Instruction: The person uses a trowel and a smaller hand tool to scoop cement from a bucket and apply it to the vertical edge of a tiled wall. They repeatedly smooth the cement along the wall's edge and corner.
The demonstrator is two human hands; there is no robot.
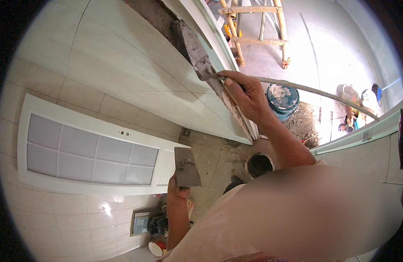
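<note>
My right hand [244, 92] grips the handle of a trowel [193, 52], whose mortar-smeared blade lies along a rough grey strip [164, 24] between the tiled wall [131, 61] and the white door frame [221, 37]. My left hand [178, 187], lower and to the left, holds a flat rectangular board [187, 167] smeared with grey material; its handle is mostly hidden. Behind that board is a white door [164, 177] with frosted panes. A long thin strip [310, 93] extends rightward from behind my right hand across the doorway.
A bamboo ladder [258, 41] stands beyond the doorway, near a teal bucket [281, 105] and rubble [304, 126]. A dark round container [259, 165] sits below me. Pale containers [354, 96] stand at right. A framed pane [140, 222] leans low at left. The lower right is blurred out.
</note>
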